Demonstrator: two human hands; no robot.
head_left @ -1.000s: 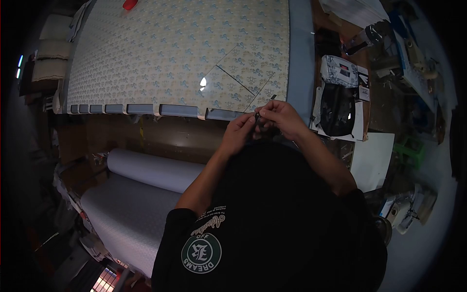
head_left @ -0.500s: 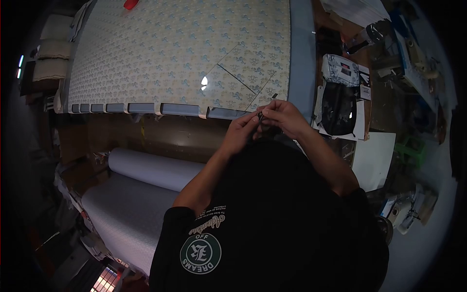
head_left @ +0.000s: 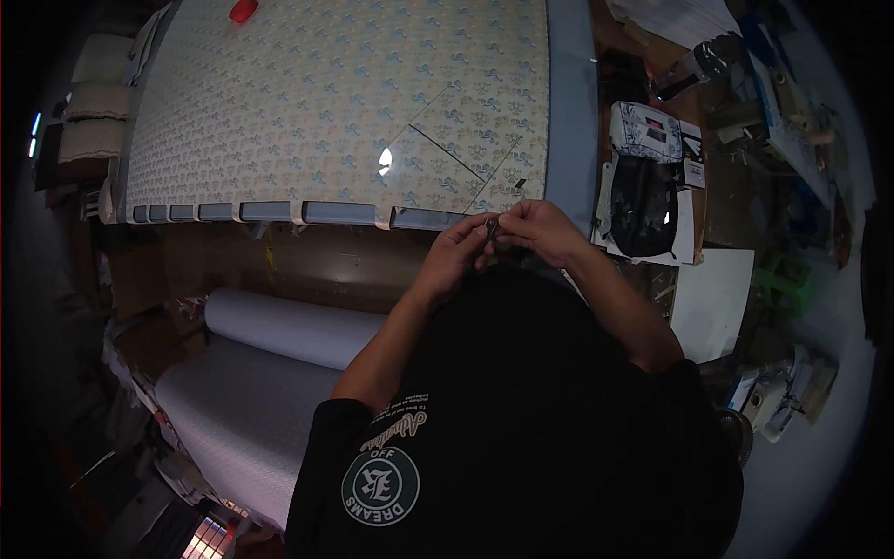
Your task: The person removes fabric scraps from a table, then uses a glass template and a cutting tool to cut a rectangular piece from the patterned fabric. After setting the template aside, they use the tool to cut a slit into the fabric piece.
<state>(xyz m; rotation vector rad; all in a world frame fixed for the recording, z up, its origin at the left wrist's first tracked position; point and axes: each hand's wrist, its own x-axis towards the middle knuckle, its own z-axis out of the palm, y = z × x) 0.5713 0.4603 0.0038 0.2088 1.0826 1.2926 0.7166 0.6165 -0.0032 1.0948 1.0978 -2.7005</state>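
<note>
Close in front of my chest, my left hand [head_left: 456, 253] pinches a small dark object with a rounded, metallic-looking end [head_left: 491, 226]. Its exact kind is too small to tell. Right beside it, the thumb and fingertips of my right hand [head_left: 545, 231] are pressed together at the object; whether they grip it or something finer is hidden. Both hands are by the near edge of a table with a patterned cover [head_left: 307, 112]. A short dark piece [head_left: 520, 184] lies on that cover just beyond my right hand.
Below the table's edge lies a large roll of pale quilted fabric [head_left: 298, 321]. To the right, a side table bears a black bag [head_left: 644, 207], a patterned box [head_left: 645, 130] and a clear bottle [head_left: 694, 70]. A red object [head_left: 243, 10] sits on the far cover; a green stool [head_left: 782, 284] stands right.
My hands have tilted and come slightly nearer my body, so the rounded end of the small object now shows more. The whole view has shifted a little.
</note>
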